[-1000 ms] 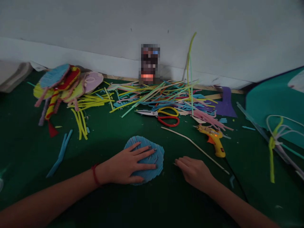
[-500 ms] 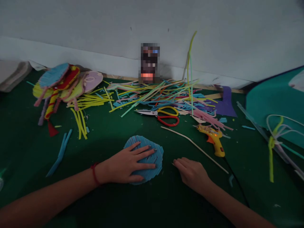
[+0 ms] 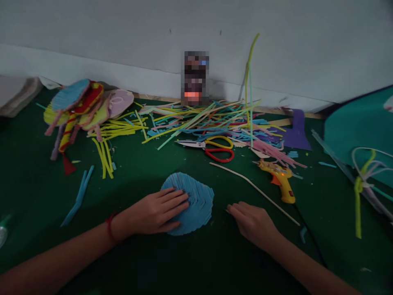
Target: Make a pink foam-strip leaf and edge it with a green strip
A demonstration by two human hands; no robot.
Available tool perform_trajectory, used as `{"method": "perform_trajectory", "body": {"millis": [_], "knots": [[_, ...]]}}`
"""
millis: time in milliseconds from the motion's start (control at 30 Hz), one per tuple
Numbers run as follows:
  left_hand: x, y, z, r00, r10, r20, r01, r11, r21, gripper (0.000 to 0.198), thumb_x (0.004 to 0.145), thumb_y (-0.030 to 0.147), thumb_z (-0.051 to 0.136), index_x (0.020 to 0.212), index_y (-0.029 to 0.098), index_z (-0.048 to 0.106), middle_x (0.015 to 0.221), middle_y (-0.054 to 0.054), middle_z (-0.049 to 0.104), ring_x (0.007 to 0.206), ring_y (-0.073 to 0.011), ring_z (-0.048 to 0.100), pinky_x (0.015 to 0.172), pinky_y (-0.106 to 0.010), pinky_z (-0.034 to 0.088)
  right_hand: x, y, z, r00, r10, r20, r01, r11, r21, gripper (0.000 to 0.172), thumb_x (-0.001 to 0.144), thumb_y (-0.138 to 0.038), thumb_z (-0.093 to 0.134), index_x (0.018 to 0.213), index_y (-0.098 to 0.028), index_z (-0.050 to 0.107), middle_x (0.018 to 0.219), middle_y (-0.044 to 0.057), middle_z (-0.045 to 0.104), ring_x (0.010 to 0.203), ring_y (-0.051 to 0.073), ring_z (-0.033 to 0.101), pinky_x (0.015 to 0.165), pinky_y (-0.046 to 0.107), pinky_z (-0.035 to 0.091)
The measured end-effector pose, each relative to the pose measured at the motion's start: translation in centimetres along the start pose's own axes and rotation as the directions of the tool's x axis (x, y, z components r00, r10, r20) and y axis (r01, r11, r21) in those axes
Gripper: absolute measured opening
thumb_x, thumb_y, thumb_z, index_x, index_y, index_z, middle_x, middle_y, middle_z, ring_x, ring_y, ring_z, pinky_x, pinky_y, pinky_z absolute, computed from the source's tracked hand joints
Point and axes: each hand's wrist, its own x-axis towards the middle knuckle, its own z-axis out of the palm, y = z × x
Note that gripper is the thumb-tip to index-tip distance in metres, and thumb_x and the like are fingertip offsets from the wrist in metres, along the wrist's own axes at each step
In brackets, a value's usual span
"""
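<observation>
A blue leaf-shaped piece [image 3: 196, 200] made of foam strips lies flat on the green felt table [image 3: 138, 172]. My left hand [image 3: 156, 211] rests flat on the leaf's left part, fingers stretched out, a red band at the wrist. To the right of the leaf my right hand [image 3: 251, 223] lies palm down on the felt, fingers loosely curled together, their tips pointing at the leaf's edge. I cannot see anything in it.
Red and yellow scissors [image 3: 215, 149], a yellow glue gun [image 3: 281, 180] with its cord, and a long pale stick [image 3: 254, 188] lie beyond my hands. A heap of coloured strips [image 3: 211, 121] sits by the wall. Finished leaves [image 3: 82, 106] are stacked far left; teal felt [image 3: 359, 131] lies right.
My left hand has slid back to the left over the blue leaf, uncovering its right half. My right hand has stayed about where it was.
</observation>
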Motion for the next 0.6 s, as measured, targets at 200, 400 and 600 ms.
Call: {"method": "perform_trajectory", "body": {"millis": [200, 400, 600], "knots": [[0.2, -0.3, -0.2, 0.998, -0.017, 0.056, 0.016, 1.0, 0.008, 0.04, 0.095, 0.029, 0.045, 0.129, 0.01, 0.054, 0.133, -0.01, 0.059, 0.119, -0.0219, 0.058, 0.105, -0.037, 0.043, 0.1, -0.1, 0.0, 1.0, 0.006, -0.016, -0.006, 1.0, -0.008, 0.028, 0.091, -0.007, 0.038, 0.079, -0.016, 0.062, 0.06, 0.001, 0.057, 0.053, 0.011, 0.048, 0.049, 0.023, 0.029], [0.0, -0.4, 0.1, 0.999, -0.014, 0.051, 0.014, 1.0, -0.011, 0.04, 0.094, 0.026, 0.045, 0.13, 0.009, 0.053, 0.133, -0.011, 0.059, 0.12, -0.0206, 0.057, 0.109, -0.036, 0.04, -0.6, -0.7, 0.2, 0.998, 0.041, -0.054, -0.043, 0.998, -0.04, 0.031, 0.092, -0.006, 0.036, 0.08, -0.015, 0.063, 0.06, 0.002, 0.058, 0.053, 0.011, 0.049, 0.049, 0.024, 0.029], [0.1, -0.4, 0.1, 0.999, -0.03, 0.038, 0.032, 0.998, -0.05, 0.04, 0.094, 0.024, 0.045, 0.13, 0.01, 0.053, 0.132, -0.011, 0.06, 0.122, -0.02, 0.056, 0.111, -0.037, 0.038, -1.2, -3.1, 0.3, 0.986, 0.144, -0.078, -0.148, 0.988, -0.042, 0.031, 0.091, -0.004, 0.036, 0.085, -0.014, 0.065, 0.065, 0.003, 0.064, 0.055, 0.01, 0.056, 0.049, 0.021, 0.038]]}}
